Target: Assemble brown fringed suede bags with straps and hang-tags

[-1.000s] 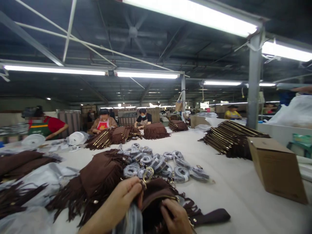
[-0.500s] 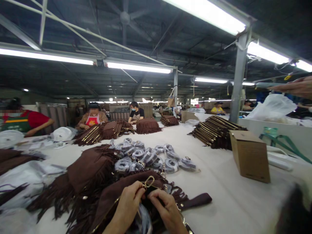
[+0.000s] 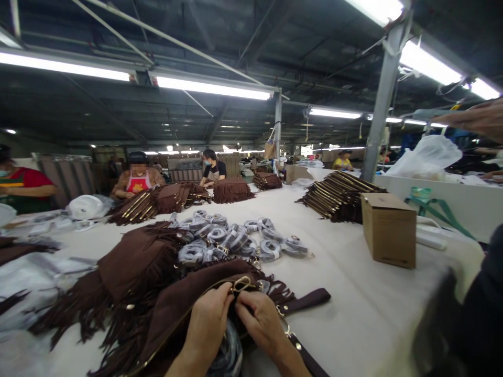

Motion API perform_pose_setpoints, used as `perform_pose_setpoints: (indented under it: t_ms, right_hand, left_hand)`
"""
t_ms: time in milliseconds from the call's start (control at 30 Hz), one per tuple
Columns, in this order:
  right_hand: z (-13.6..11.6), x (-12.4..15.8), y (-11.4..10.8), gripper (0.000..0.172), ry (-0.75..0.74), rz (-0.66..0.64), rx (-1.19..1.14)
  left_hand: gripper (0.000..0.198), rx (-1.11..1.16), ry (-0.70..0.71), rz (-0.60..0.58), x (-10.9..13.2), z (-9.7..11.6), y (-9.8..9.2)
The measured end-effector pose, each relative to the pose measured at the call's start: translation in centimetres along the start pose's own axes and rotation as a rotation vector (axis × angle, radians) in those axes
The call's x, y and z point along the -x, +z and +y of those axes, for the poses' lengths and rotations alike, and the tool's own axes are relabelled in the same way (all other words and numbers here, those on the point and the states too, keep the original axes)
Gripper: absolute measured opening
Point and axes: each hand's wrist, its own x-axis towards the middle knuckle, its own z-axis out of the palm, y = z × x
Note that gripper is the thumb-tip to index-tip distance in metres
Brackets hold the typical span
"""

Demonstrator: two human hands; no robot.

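A brown fringed bag (image 3: 176, 303) lies on the white table in front of me, its gold zipper edge toward me. My left hand (image 3: 210, 319) pinches a gold metal clasp (image 3: 241, 284) at the bag's upper edge. Close beside it, my right hand (image 3: 261, 319) has its fingers closed at the clasp's base; the small part between the fingertips is mostly hidden. Below the hands hangs a plastic-wrapped coiled strap (image 3: 227, 352). A brown wrist strap (image 3: 308, 302) with gold rings extends to the right of the bag.
Wrapped strap coils (image 3: 236, 238) lie beyond the bag, and another fringed bag (image 3: 133, 259) is at left. A cardboard box (image 3: 388, 230) stands at right near stacked gold-edged pieces (image 3: 338, 196). Several people sit across the table; another person's hand (image 3: 471, 119) reaches in at upper right.
The view has shifted, so the table and bags appear higher and slightly left. My hands remain at the clasp, with fingers a little closer together. The wrist strap's lower part shows more.
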Motion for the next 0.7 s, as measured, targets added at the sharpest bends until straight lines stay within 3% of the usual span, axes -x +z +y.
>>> perform_pose_setpoints:
  t_ms: [233, 400, 600, 700]
  right_hand:
    - [0.0, 0.2, 0.0, 0.020, -0.019, 0.013, -0.030]
    - [0.6, 0.4, 0.0, 0.023, -0.049, 0.044, -0.086]
    - [0.6, 0.5, -0.1, 0.026, -0.073, 0.055, -0.091]
    - [0.7, 0.6, -0.2, 0.023, -0.099, 0.076, -0.084]
  left_hand:
    - [0.029, -0.073, 0.113, 0.029, 0.3, 0.5, 0.1]
    - [0.030, 0.135, 0.113, -0.018, 0.2, 1.2, -0.4]
    - [0.022, 0.501, -0.286, -0.142, -0.7, 2.9, -1.4]
    - [0.023, 0.499, -0.347, -0.123, -1.2, 3.0, -1.6]
